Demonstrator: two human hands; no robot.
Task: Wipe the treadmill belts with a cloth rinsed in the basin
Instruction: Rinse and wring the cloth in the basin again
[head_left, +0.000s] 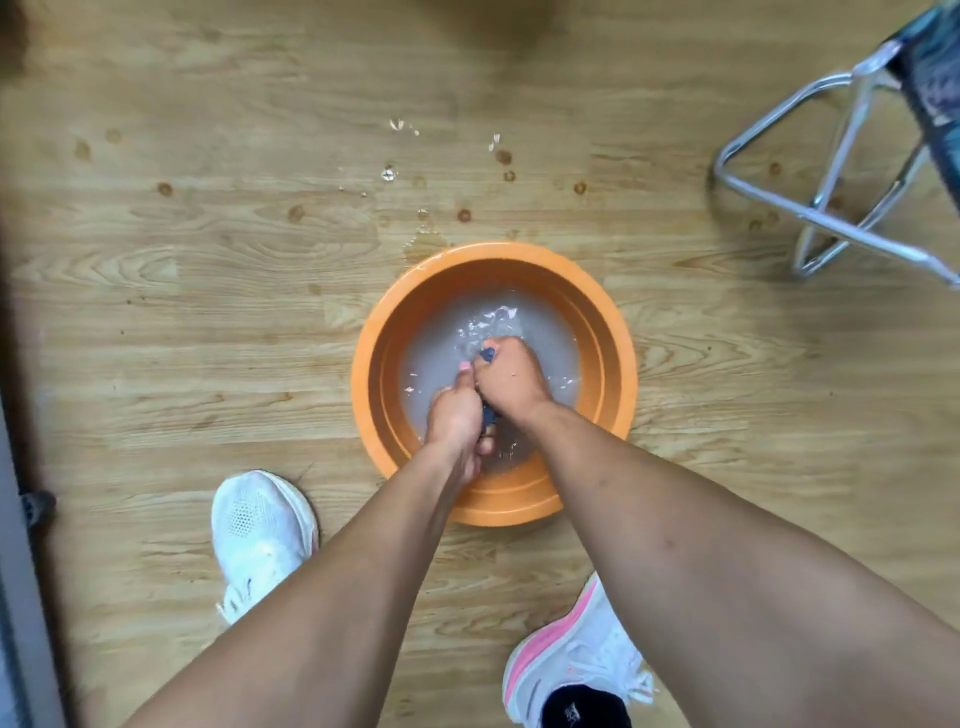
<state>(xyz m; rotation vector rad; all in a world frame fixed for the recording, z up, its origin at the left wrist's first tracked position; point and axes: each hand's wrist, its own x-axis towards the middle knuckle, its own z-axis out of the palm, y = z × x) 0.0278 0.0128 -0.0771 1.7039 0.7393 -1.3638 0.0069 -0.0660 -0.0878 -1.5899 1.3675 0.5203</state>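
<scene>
Standing left shoe (262, 525): white, flat on wood floor (156, 312), down-left of fingers.
Basin (374, 384): orange, round, ringing fingers on all sides; cloudy water (436, 343) inside, rippled just beyond fingers.
Drops (388, 173): on floor past basin's far rim, well beyond fingers.
Left hand (454, 421): fingers curled tight round cloth, low in basin.
Cloth (488, 356): dark blue, bunched inside both fists, only scraps peeking out.
Right hand (511, 379): fist clenched on cloth, touching left hand.
Right shoe (571, 660): white, pink sole, down-right of fingers.
Stool (831, 218): metal frame, far up-right of fingers.
</scene>
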